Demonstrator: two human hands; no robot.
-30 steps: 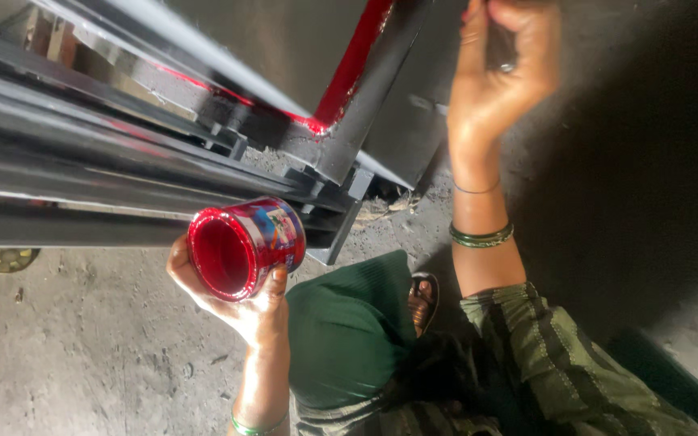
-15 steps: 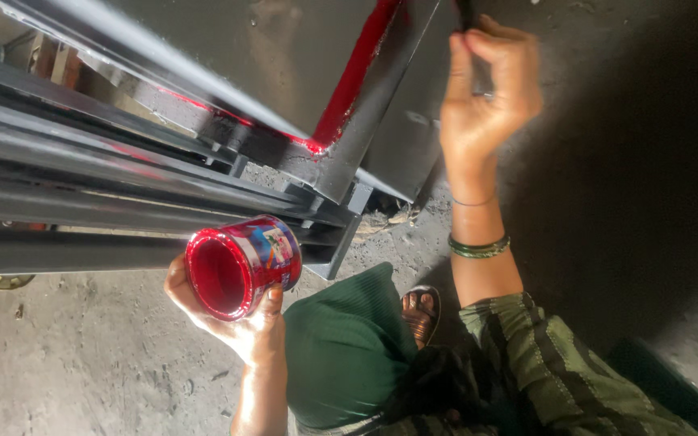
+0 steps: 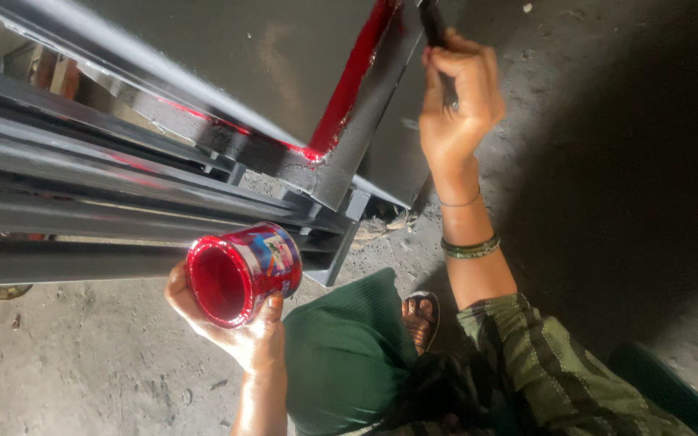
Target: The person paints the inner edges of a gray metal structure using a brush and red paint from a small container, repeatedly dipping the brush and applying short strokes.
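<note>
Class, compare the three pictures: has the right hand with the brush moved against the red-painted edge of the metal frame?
Yes. The right hand has moved down along the red-painted edge of the metal frame, and the brush now shows above it.

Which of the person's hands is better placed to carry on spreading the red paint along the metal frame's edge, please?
Right. The right hand already holds the brush up against the grey metal frame, beside the red painted strip. The left hand is occupied, its grip around the open paint tin, lower down.

The left hand [image 3: 232, 327] is low and palm up, fingers curled tight in a grip. The right arm reaches up high, bent a little at the wrist, and the right hand [image 3: 456, 105] is closed in a fist.
</note>
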